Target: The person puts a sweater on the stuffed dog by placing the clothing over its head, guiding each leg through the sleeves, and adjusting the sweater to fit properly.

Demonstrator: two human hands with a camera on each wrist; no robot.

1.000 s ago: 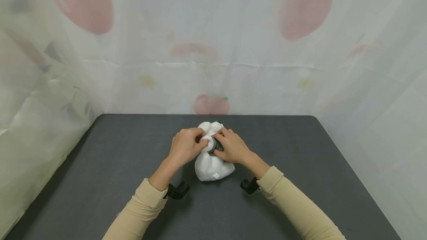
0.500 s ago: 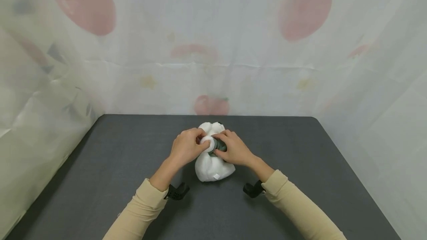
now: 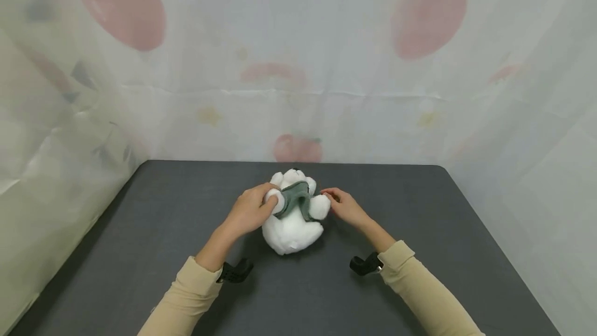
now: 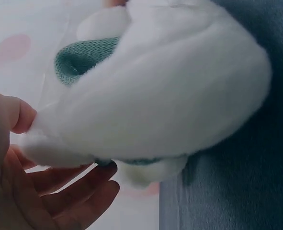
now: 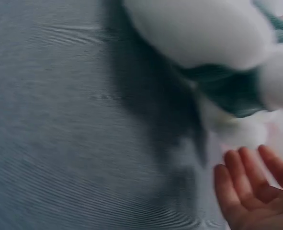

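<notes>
Dark grey tabletop [image 3: 140, 253] ran back to a pale curtain printed with red fruit [image 3: 426, 14]. At the left hand [image 3: 249, 211], thumb and fingers pinched one white paw of a white plush toy [image 3: 294, 224]; the left wrist view showed the thumb [image 4: 16, 115] above that paw and the fingers [image 4: 79, 184] curled beneath it, which the head view hid behind the knuckles. Wrapped round the toy's upper half was a green knitted garment [image 3: 296, 198], whose open sleeve hole appeared only from the left wrist. Just beside the toy's other paw lay the right hand [image 3: 345, 207], fingers relaxed and holding nothing; the right wrist view showed those fingers [image 5: 249, 184] apart from the plush, with bare tabletop below. Outward, beige sleeves [image 3: 420, 289] covered both forearms, each wearing a black wrist mount [image 3: 366, 264]. Centred on the table, the toy lay nearer its far edge.
</notes>
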